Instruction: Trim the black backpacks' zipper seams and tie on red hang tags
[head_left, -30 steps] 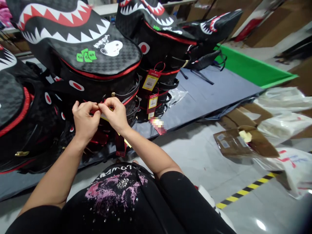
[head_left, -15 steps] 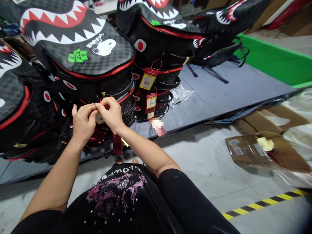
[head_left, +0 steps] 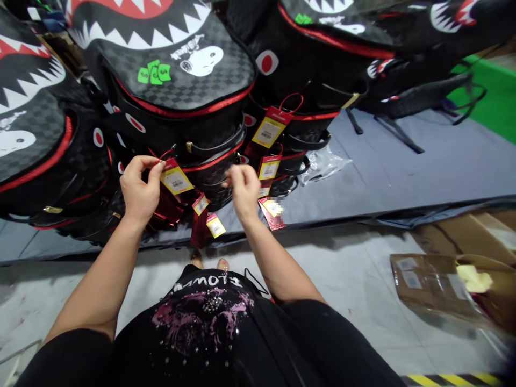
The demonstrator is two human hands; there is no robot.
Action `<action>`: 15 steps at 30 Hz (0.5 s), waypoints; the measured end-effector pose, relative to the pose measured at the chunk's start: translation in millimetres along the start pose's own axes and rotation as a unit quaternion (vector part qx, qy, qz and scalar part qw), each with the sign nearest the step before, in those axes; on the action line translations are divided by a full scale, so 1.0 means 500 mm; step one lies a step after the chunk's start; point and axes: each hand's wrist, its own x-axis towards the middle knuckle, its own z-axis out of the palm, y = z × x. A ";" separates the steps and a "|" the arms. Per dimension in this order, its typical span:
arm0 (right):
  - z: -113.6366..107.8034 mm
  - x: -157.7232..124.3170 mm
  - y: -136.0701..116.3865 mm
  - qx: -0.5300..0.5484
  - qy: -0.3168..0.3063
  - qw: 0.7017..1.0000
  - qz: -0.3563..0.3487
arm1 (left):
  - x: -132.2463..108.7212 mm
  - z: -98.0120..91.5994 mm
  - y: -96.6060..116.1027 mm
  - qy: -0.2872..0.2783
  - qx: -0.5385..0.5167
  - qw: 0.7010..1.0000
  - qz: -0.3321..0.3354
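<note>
My left hand point(head_left: 139, 191) pinches the upper left corner of a red and yellow hang tag point(head_left: 176, 177), close to its thin red loop. The tag hangs at the front of a black checkered backpack point(head_left: 177, 80) with a printed shark mouth, which tops a stack. Apart from the tag, to its right, my right hand point(head_left: 244, 191) is curled closed and slightly blurred, with nothing visible in its fingers. Below the held tag dangle a smaller hang tag point(head_left: 200, 204) and a yellow-edged tag point(head_left: 216, 226).
Another stack of backpacks point(head_left: 306, 70) with hang tags stands to the right, and a backpack point(head_left: 30, 129) sits at the left. Clear plastic point(head_left: 324, 164) lies on the grey-covered table point(head_left: 387, 172). Beyond is a green panel point(head_left: 489, 97); cardboard point(head_left: 431, 285) rests on the floor at right.
My hands were together at the tag; now my right hand has let go and moved right. My left hand still pinches the tag, now in plain sight. The view has shifted left.
</note>
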 end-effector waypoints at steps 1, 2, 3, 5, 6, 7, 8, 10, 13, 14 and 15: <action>-0.029 0.006 0.035 0.001 0.060 0.994 0.096 | 0.001 -0.001 -0.008 0.017 -0.008 1.000 0.002; -0.052 0.010 0.075 -0.007 0.104 0.972 0.209 | 0.002 -0.001 -0.015 0.034 -0.011 0.999 0.009; -0.068 0.013 0.116 -0.016 0.113 0.959 0.259 | 0.003 0.000 -0.020 0.043 -0.008 0.999 0.016; -0.081 0.013 0.194 -0.021 0.098 0.938 0.332 | 0.008 0.003 -0.025 0.041 0.002 0.999 0.032; -0.079 0.012 0.226 -0.019 0.085 0.931 0.355 | 0.012 0.004 -0.026 0.040 0.000 0.998 0.040; -0.073 0.013 0.252 -0.014 0.073 0.924 0.375 | 0.017 0.005 -0.028 0.038 -0.008 0.998 0.048; -0.065 0.016 0.271 -0.008 0.063 0.918 0.391 | 0.024 0.006 -0.030 0.035 -0.022 0.998 0.054; -0.051 0.032 0.292 0.005 0.051 0.913 0.406 | 0.043 0.007 -0.038 0.022 -0.060 0.996 0.060; -0.042 0.079 0.293 0.015 0.043 0.916 0.399 | 0.073 0.010 -0.055 -0.006 -0.105 0.993 0.045; -0.043 0.098 0.290 0.016 0.040 0.918 0.394 | 0.081 0.012 -0.060 -0.011 -0.117 0.992 0.040; -0.045 0.117 0.287 0.016 0.036 0.920 0.389 | 0.087 0.014 -0.065 -0.013 -0.127 0.991 0.036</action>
